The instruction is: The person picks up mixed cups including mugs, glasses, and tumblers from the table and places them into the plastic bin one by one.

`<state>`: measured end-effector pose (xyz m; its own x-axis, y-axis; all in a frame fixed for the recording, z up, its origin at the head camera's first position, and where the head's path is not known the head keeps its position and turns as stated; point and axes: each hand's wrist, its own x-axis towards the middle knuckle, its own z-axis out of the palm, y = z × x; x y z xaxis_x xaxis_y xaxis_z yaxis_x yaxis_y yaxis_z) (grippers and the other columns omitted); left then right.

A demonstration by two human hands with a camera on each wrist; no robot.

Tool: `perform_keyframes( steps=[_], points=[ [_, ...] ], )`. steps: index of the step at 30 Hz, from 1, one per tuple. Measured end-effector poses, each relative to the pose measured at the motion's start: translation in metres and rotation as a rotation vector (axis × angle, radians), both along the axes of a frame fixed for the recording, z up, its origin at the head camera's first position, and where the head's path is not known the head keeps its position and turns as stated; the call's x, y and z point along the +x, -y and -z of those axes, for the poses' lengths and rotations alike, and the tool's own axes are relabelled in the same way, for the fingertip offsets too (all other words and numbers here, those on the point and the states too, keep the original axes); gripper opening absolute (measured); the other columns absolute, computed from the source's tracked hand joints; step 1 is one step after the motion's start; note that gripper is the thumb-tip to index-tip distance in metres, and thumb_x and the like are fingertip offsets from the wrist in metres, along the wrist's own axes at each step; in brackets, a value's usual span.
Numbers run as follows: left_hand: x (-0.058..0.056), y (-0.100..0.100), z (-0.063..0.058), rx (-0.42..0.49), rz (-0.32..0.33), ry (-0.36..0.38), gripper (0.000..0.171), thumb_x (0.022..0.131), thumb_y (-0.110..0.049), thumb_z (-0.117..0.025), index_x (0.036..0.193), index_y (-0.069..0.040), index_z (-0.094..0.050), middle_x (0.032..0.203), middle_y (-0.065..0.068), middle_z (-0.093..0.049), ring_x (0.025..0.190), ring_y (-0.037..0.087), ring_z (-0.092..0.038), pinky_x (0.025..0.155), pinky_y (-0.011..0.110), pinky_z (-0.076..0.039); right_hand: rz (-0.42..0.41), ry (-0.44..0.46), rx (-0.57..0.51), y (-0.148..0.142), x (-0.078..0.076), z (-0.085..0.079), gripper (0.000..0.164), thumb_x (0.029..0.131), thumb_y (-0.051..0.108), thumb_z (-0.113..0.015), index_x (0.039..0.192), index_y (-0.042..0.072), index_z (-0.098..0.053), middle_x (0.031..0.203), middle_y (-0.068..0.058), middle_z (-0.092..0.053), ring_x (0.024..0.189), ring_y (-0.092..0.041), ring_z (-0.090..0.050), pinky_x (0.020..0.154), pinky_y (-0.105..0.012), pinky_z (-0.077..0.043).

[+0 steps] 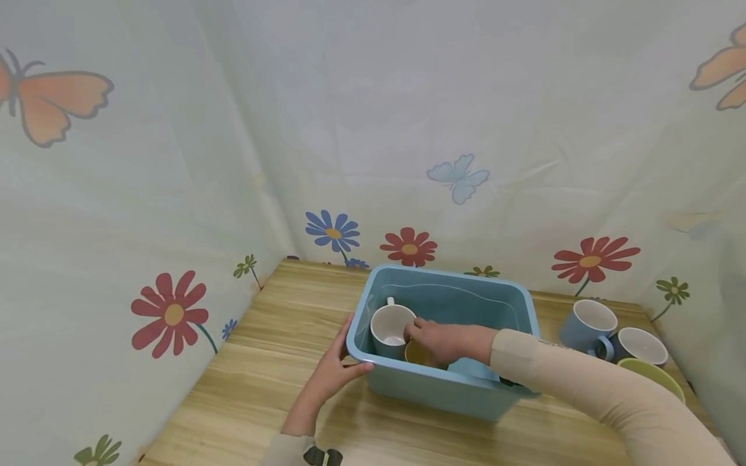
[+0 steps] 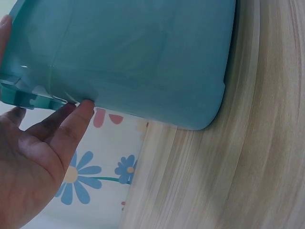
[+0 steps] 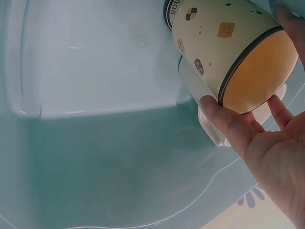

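A light blue plastic bin (image 1: pixel 437 391) stands on the wooden table. At its left front corner my left hand (image 1: pixel 329 378) holds the bin, thumb on the front and fingers along the left side under the rim. Inside, my right hand (image 1: pixel 437 340) grips the rim of a cream mug (image 3: pixel 205 52) with a cookie print, dark edge and yellow-orange inside. The mug lies tilted in the right wrist view. Beside it in the bin's left end is a mug with a white inside (image 1: pixel 392 322), its handle toward the back.
Right of the bin stand a blue mug (image 1: pixel 574 330), a dark mug with a pale inside (image 1: pixel 641 347) and a yellow-green vessel (image 1: pixel 653 377), partly hidden by the right sleeve (image 1: pixel 583 382). A flower-printed curtain (image 1: pixel 373 129) hangs behind and at both sides of the table (image 1: pixel 233 401).
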<state>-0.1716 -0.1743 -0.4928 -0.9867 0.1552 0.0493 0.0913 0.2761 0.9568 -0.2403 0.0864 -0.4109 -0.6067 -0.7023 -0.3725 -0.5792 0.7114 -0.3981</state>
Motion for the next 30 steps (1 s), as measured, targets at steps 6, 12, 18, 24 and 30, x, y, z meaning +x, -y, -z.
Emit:
perform_keyframes(
  steps=[6,12,18,24,30],
  points=[
    [0.0014,-0.0004,0.0016,0.000,-0.003,0.005,0.107,0.084,-0.036,-0.085,0.166,-0.026,-0.017,0.170,0.017,-0.026,0.143,0.046,-0.046,0.104,0.057,-0.055,0.017,0.013,0.011,-0.0023,0.0023,0.0000,0.065,0.081,0.008,-0.086,0.131,0.021,-0.047,0.131,-0.003,-0.052,0.116,-0.019,-0.050,0.103,-0.043,-0.058],
    [0.0020,0.0001,0.0005,0.000,-0.004,0.000,0.108,0.083,-0.038,-0.086,0.166,-0.026,-0.017,0.170,0.017,-0.027,0.142,0.045,-0.048,0.103,0.056,-0.056,0.021,0.011,0.010,-0.0033,0.0009,0.0002,0.064,0.081,0.007,-0.086,0.131,0.019,-0.047,0.130,-0.005,-0.053,0.114,-0.019,-0.050,0.101,-0.042,-0.059],
    [-0.0004,0.0003,0.0007,0.002,0.002,-0.004,0.108,0.083,-0.039,-0.086,0.166,-0.027,-0.017,0.170,0.016,-0.027,0.142,0.045,-0.048,0.104,0.057,-0.055,0.031,0.018,0.002,-0.0028,-0.0003,0.0008,0.065,0.082,0.007,-0.086,0.131,0.018,-0.045,0.131,-0.005,-0.052,0.115,-0.019,-0.050,0.104,-0.043,-0.057],
    [-0.0008,0.0003,0.0011,0.005,0.002,0.001,0.109,0.082,-0.039,-0.086,0.166,-0.028,-0.017,0.170,0.016,-0.027,0.143,0.046,-0.047,0.104,0.058,-0.054,0.024,0.015,0.002,-0.0031,0.0001,0.0019,0.066,0.082,0.005,-0.084,0.133,0.015,-0.043,0.132,-0.006,-0.052,0.116,-0.020,-0.050,0.109,-0.046,-0.054],
    [-0.0006,0.0003,0.0014,-0.004,-0.005,0.005,0.109,0.082,-0.040,-0.086,0.165,-0.029,-0.017,0.171,0.015,-0.026,0.144,0.046,-0.046,0.105,0.058,-0.054,0.025,0.022,-0.001,-0.0029,0.0011,0.0024,0.065,0.082,0.001,-0.083,0.133,0.014,-0.043,0.132,-0.008,-0.051,0.117,-0.021,-0.049,0.111,-0.048,-0.053]
  ],
)
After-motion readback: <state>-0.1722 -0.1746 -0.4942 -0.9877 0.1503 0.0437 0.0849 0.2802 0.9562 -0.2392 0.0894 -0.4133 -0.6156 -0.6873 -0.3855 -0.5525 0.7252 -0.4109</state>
